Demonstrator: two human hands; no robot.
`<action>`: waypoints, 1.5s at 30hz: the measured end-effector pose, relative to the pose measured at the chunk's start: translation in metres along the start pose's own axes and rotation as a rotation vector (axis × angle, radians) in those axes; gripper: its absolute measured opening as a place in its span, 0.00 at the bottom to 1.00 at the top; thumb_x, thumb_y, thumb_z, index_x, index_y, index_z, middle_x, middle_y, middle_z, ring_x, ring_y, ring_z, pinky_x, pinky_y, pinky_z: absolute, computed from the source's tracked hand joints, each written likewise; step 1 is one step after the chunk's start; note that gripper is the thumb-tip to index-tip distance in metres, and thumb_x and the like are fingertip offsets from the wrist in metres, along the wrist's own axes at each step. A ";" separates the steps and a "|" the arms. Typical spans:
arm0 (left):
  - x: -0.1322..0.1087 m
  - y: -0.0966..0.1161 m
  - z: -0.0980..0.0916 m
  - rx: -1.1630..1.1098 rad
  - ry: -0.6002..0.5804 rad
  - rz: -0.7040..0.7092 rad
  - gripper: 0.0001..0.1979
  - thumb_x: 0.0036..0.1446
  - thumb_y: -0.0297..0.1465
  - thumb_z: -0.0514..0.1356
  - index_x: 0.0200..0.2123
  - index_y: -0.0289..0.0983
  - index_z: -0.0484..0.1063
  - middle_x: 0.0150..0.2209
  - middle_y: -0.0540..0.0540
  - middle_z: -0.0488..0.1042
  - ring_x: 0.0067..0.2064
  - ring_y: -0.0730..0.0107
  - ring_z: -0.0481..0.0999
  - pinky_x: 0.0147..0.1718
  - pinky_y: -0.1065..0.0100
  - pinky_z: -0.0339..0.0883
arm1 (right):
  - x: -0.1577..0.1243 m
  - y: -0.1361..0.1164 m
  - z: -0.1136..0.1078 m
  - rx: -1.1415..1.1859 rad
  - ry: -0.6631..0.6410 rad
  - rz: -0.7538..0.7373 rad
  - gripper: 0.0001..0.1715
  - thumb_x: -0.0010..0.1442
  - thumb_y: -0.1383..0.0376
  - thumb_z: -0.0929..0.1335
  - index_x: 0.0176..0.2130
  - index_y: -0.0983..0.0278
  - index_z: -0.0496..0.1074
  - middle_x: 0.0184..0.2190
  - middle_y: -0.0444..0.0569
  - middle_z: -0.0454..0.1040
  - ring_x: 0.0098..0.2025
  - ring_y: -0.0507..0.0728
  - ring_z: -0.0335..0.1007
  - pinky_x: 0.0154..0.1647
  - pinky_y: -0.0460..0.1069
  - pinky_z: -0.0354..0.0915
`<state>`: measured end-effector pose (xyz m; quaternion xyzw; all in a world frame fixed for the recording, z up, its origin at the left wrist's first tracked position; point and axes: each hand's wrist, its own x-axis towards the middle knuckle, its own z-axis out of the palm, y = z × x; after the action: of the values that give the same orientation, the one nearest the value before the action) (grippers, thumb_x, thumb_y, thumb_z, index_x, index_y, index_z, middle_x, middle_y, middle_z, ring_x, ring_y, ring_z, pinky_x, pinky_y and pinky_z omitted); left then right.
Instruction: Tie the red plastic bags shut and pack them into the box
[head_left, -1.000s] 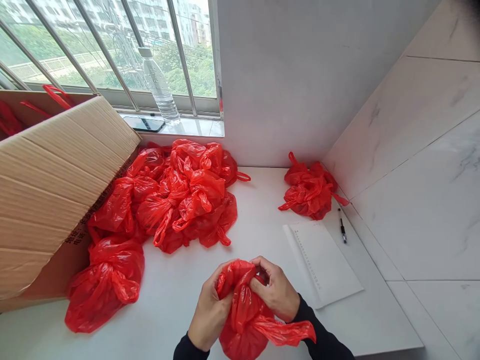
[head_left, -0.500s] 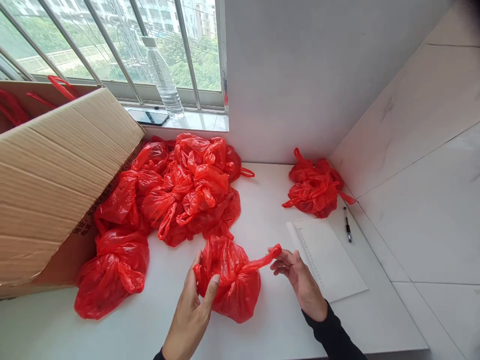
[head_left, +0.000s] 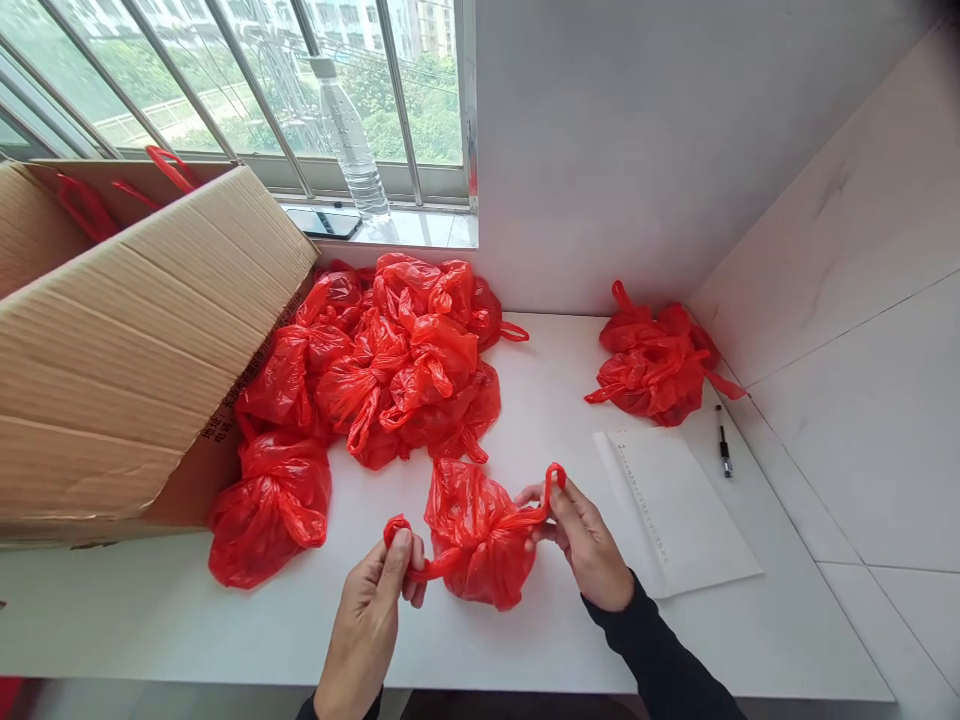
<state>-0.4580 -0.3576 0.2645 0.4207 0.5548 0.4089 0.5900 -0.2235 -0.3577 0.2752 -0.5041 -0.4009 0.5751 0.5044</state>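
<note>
A tied red plastic bag (head_left: 480,540) sits on the white table in front of me, its two handles drawn out to either side of a knot. My left hand (head_left: 382,585) is closed, pinching the left handle between thumb and fingers. The right handle is gripped in my right hand (head_left: 581,535), its looped end poking up above the thumb. What the bag contains is hidden. Just behind it lies a heap of similar knotted red bags (head_left: 409,370), and one more red bag (head_left: 271,510) rests to the left.
An open cardboard box (head_left: 165,350) with red bags inside stands at left. Further red bags (head_left: 656,360) lie in the right corner, near a notebook (head_left: 686,510) and a pen (head_left: 723,445). On the windowsill are a water bottle (head_left: 356,155) and a phone (head_left: 324,222).
My left hand has gone from the bag's side to its left handle, now pulled out leftward. My right hand has taken a firmer grip on the right handle. The view has shifted slightly.
</note>
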 end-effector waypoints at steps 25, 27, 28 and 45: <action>-0.019 -0.030 0.032 -0.472 -0.149 -0.216 0.18 0.56 0.46 0.62 0.35 0.35 0.76 0.40 0.41 0.79 0.44 0.56 0.75 0.44 0.60 0.68 | -0.032 -0.007 0.023 -0.376 -0.221 0.016 0.22 0.59 0.48 0.67 0.35 0.65 0.74 0.28 0.48 0.74 0.31 0.57 0.67 0.33 0.50 0.67; -0.020 -0.028 0.034 -0.524 -0.152 -0.210 0.18 0.57 0.46 0.61 0.38 0.37 0.76 0.41 0.42 0.79 0.44 0.56 0.76 0.43 0.60 0.68 | -0.038 -0.012 0.024 -0.405 -0.242 0.007 0.21 0.61 0.49 0.66 0.35 0.64 0.73 0.27 0.47 0.73 0.31 0.56 0.66 0.33 0.49 0.66; -0.020 -0.026 0.036 -0.555 -0.165 -0.214 0.19 0.57 0.46 0.61 0.42 0.37 0.76 0.43 0.42 0.78 0.45 0.56 0.76 0.44 0.59 0.69 | -0.040 -0.014 0.024 -0.418 -0.257 0.007 0.20 0.61 0.50 0.66 0.34 0.64 0.73 0.27 0.46 0.72 0.31 0.55 0.65 0.33 0.49 0.65; 0.000 -0.016 0.051 -0.318 -0.070 -0.059 0.31 0.44 0.42 0.69 0.50 0.35 0.72 0.41 0.40 0.79 0.44 0.51 0.78 0.43 0.59 0.71 | -0.026 -0.018 -0.001 -0.442 -0.080 -0.067 0.24 0.64 0.54 0.64 0.57 0.58 0.67 0.52 0.51 0.73 0.53 0.60 0.69 0.56 0.54 0.65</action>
<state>-0.4064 -0.3650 0.2514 0.3193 0.4743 0.4591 0.6799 -0.2203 -0.3804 0.2969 -0.5655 -0.5533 0.4760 0.3841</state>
